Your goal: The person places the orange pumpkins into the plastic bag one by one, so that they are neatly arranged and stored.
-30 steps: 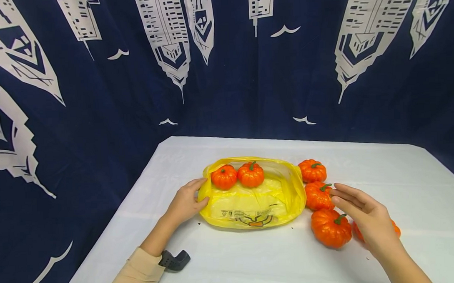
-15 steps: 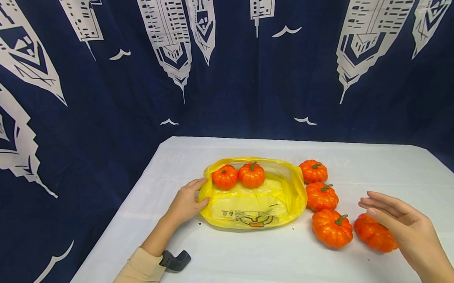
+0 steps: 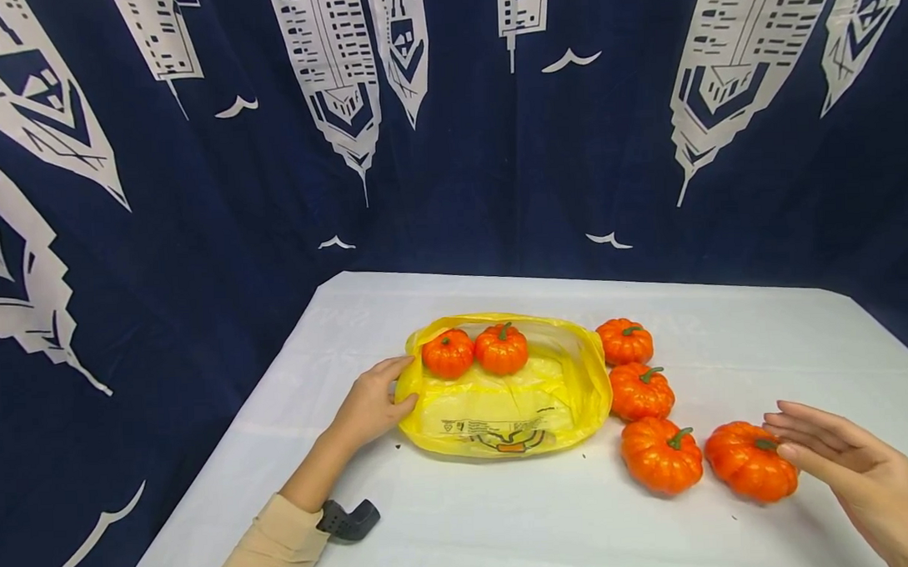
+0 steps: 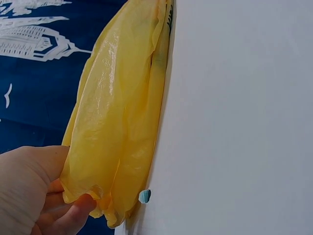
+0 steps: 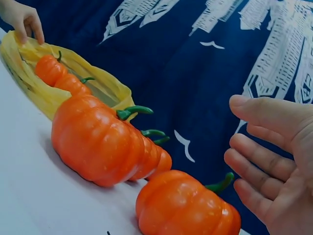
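Note:
A yellow plastic bag (image 3: 503, 411) lies open on the white table (image 3: 507, 523), with two small orange pumpkins (image 3: 475, 351) inside at its far edge. My left hand (image 3: 371, 403) pinches the bag's left rim (image 4: 110, 147). Several more orange pumpkins sit to the right of the bag: one at the back (image 3: 624, 341), one in the middle (image 3: 641, 391), one in front (image 3: 661, 456) and one at the far right (image 3: 749, 461). My right hand (image 3: 851, 461) hovers open just right of that last pumpkin (image 5: 188, 208), fingers (image 5: 259, 161) straight and holding nothing.
A dark blue curtain (image 3: 449, 150) with white skyscraper prints hangs close behind and around the table. A small black object (image 3: 348, 521) lies beside my left forearm. The table's left edge (image 3: 227, 442) runs near my left arm.
My right hand has drawn back to the right, from above the middle pumpkins to beside the far-right one, which it uncovered. The left hand and the bag have not moved.

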`<state>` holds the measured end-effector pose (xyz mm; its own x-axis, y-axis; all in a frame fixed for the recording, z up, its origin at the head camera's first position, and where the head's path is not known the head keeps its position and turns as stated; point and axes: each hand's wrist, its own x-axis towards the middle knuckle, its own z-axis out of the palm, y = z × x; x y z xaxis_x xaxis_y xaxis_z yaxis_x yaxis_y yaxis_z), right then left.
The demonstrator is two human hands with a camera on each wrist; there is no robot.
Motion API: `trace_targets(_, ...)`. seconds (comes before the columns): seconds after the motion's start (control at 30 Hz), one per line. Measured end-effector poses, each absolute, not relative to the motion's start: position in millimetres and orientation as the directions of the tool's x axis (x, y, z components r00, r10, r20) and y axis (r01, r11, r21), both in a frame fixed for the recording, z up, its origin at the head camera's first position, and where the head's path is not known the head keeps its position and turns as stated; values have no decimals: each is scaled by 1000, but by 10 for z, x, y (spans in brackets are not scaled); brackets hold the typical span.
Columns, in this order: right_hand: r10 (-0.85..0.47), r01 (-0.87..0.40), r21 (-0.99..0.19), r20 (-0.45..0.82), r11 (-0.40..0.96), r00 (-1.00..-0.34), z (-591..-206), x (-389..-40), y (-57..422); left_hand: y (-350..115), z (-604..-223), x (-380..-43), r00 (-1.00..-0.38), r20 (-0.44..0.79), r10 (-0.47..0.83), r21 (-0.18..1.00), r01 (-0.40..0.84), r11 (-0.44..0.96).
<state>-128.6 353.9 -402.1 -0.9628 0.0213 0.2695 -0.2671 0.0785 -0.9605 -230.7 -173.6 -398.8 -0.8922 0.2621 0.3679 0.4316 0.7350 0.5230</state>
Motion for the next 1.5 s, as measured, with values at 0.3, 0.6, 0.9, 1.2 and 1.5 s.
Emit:
trace_targets(0.3,129,-162,-961,194,224,-972,-4206,-1376,3651,-1752,-3987,-2313,-896,362,256,528,423,736)
trace_targets(0.6,167,-164,-946,216,281,-962,-4242,-1334,3648,-1745,-3999,-2319,-886,373,274,515,444,733)
trace_targets(0.9,169,-117,-862,227,494,-959,-4267,-1350,3636,-1749,-4003,-2322,-888,371,271,521,441,731)
trace_targets(1.2,149,9,-822,92,569,-985,-4296,-1365,3651,-1733,-3982,-2310,-890,371,266,515,436,738)
trace_targets(1.5,132,143,-771,-78,620,-988,-4270,-1428,3630,-1732,-3970,-2298,-893,363,265,519,430,739)
